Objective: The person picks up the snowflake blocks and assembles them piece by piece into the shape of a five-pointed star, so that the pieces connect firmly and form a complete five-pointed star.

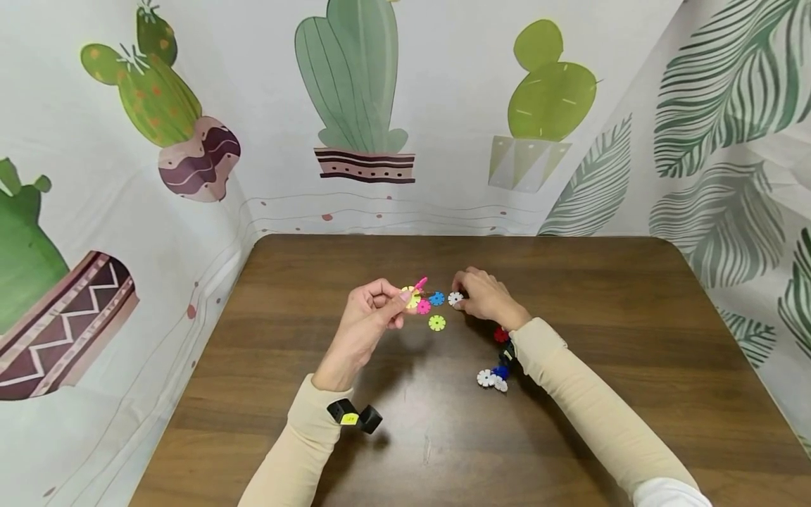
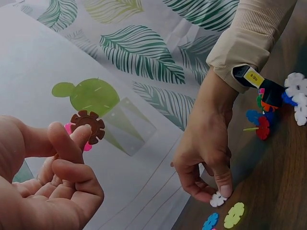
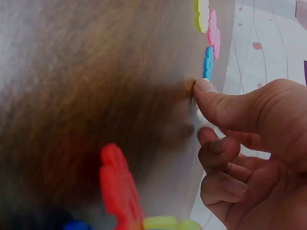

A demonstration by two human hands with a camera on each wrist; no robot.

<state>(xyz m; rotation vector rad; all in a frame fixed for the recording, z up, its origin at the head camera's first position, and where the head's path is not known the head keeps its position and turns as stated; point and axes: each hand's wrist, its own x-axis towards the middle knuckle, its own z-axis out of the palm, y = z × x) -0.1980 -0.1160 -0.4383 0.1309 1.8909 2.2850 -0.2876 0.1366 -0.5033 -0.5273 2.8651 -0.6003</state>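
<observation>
My left hand [image 1: 372, 310] pinches a small cluster of notched snowflake discs above the table. In the head view its yellow disc [image 1: 411, 300] and an edge-on pink disc [image 1: 421, 284] show; the left wrist view shows a brown disc [image 2: 97, 134] in front. With thumb and finger my right hand [image 1: 486, 296] pinches a white snowflake disc [image 2: 218, 199] at the tabletop. Just left of it lie a blue disc [image 1: 436, 298] and a pink disc [image 1: 424, 307]. Nearer me lies a yellow-green disc [image 1: 437, 323].
By the right forearm lies a joined chain of discs, with a red disc [image 1: 501, 334], a dark blue disc [image 1: 500, 372] and white discs [image 1: 486, 378]; the sleeve partly hides it. The wooden table [image 1: 285, 338] meets a cactus-print cloth [image 1: 443, 204] at its far edge.
</observation>
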